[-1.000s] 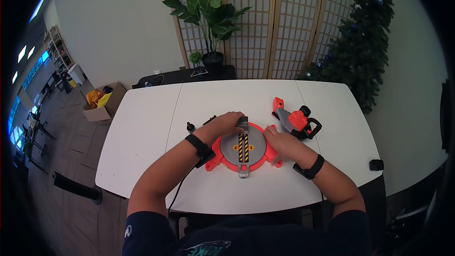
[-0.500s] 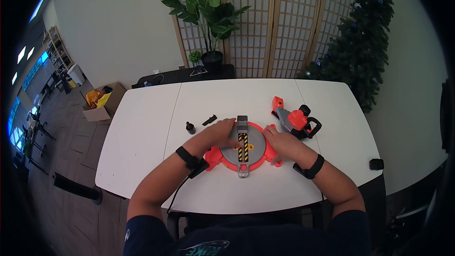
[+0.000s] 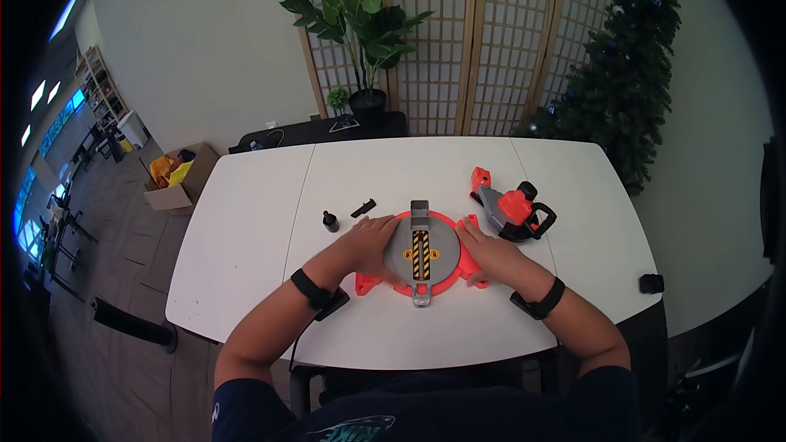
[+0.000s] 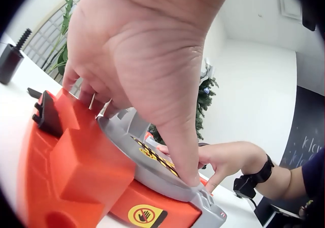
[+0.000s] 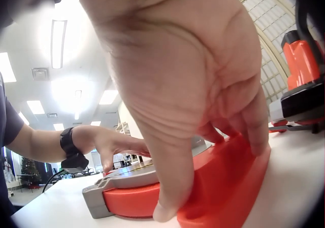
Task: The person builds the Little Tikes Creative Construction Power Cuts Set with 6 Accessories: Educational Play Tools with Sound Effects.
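Note:
On the table sits a red and grey toy saw base (image 3: pixel 446 254), with a round grey plate and a black-and-yellow striped slot down its middle. My left hand (image 3: pixel 364 247) grips the left side of this base, thumb (image 4: pixel 184 159) at the plate's front rim and fingers toward the back. On the opposite side my right hand (image 3: pixel 493 258) holds the red side piece (image 5: pixel 223 179), thumb on the near side and fingers over the far side. Behind the right hand lies a red, grey and black toy saw (image 3: pixel 514 206).
A black screw-like piece (image 3: pixel 330 221) stands behind my left hand, near a small flat black part (image 3: pixel 363 208). At the table's right edge sits a small black block (image 3: pixel 651 284). The white table (image 3: pixel 237 254) extends to both sides.
My left hand has drawn back from the grey block at the base's rear, across the plate, to its left rim. The right hand stays at the right side piece.

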A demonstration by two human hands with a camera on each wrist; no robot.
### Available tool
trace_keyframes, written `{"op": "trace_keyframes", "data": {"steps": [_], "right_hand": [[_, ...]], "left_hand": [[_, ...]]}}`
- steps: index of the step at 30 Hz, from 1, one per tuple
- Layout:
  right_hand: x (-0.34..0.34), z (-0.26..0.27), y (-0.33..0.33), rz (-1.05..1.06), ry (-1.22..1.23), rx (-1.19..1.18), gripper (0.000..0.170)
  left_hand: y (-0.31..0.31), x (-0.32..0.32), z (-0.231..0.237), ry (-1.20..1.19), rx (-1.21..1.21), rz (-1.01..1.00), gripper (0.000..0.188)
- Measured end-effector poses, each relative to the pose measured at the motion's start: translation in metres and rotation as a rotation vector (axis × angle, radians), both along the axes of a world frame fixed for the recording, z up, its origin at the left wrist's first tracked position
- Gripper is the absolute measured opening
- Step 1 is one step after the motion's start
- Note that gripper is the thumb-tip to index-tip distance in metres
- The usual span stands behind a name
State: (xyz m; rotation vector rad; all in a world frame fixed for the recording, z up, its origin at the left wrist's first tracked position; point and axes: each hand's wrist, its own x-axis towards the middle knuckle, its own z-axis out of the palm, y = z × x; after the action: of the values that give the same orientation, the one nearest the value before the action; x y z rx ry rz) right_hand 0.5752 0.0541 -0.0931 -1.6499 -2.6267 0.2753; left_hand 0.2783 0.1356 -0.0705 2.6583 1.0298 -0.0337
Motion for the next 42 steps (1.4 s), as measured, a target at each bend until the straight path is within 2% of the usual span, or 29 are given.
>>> {"op": "trace_keyframes", "data": {"steps": [2, 6, 8, 9, 11, 12, 14, 15, 17, 18, 20, 24, 29, 36, 39, 41, 42], "right_hand": [[-0.001, 0.003, -0.004, 0.006, 0.041, 0.033, 0.101], [0.003, 0.030, -0.005, -0.038, 0.021, -0.104, 0.092], [0.022, 0.029, 0.003, 0.043, 0.249, 0.102, 0.079], [0.028, 0.033, 0.005, 0.044, 0.248, 0.101, 0.079], [0.036, 0.046, 0.006, -0.112, 0.150, 0.365, 0.078], [0.040, 0.046, 0.006, -0.111, 0.150, 0.365, 0.078], [0.050, 0.046, 0.007, -0.349, -0.030, 0.521, 0.087], [0.055, 0.043, 0.009, -0.348, -0.030, 0.522, 0.087], [0.064, 0.037, 0.013, -0.571, -0.133, 0.360, 0.096], [0.067, 0.036, 0.014, -0.571, -0.133, 0.360, 0.096], [0.072, 0.042, 0.019, -0.633, -0.033, 0.146, 0.098], [0.087, 0.033, 0.029, -0.623, -0.012, 0.126, 0.092], [0.094, 0.026, 0.037, -0.571, 0.073, 0.211, 0.081], [0.095, 0.032, 0.054, -0.503, 0.171, 0.264, 0.076], [0.098, 0.034, 0.066, -0.555, 0.200, 0.185, 0.075], [0.103, 0.028, 0.074, -0.522, 0.241, 0.240, 0.073], [0.106, 0.026, 0.077, -0.522, 0.241, 0.239, 0.073]], "left_hand": [[-0.003, -0.001, 0.002, 0.027, -0.001, 0.000, 0.136], [-0.006, -0.006, -0.006, 0.093, 0.037, 0.025, 0.140], [-0.006, -0.010, -0.010, 0.126, 0.054, 0.033, 0.140], [-0.006, -0.011, -0.011, 0.116, 0.067, 0.024, 0.139], [-0.007, -0.011, -0.013, 0.106, 0.080, 0.016, 0.138], [-0.008, -0.011, -0.014, 0.088, 0.096, 0.015, 0.137], [-0.009, -0.011, -0.015, 0.070, 0.113, 0.014, 0.135], [-0.009, -0.010, -0.017, 0.062, 0.115, 0.025, 0.134], [-0.009, -0.010, -0.019, 0.055, 0.117, 0.036, 0.133], [-0.010, -0.011, -0.020, 0.038, 0.118, 0.036, 0.132], [-0.010, -0.011, -0.021, 0.021, 0.119, 0.037, 0.131], [-0.013, -0.010, -0.017, -0.003, 0.107, 0.032, 0.129], [-0.013, -0.010, -0.018, 0.002, 0.104, 0.037, 0.129], [-0.011, -0.010, -0.023, -0.013, 0.094, 0.012, 0.131], [-0.011, -0.010, -0.022, 0.005, 0.081, 0.018, 0.132], [-0.013, -0.008, -0.017, 0.014, 0.074, 0.020, 0.133], [-0.014, -0.008, -0.012, 0.044, 0.034, 0.066, 0.135]]}}
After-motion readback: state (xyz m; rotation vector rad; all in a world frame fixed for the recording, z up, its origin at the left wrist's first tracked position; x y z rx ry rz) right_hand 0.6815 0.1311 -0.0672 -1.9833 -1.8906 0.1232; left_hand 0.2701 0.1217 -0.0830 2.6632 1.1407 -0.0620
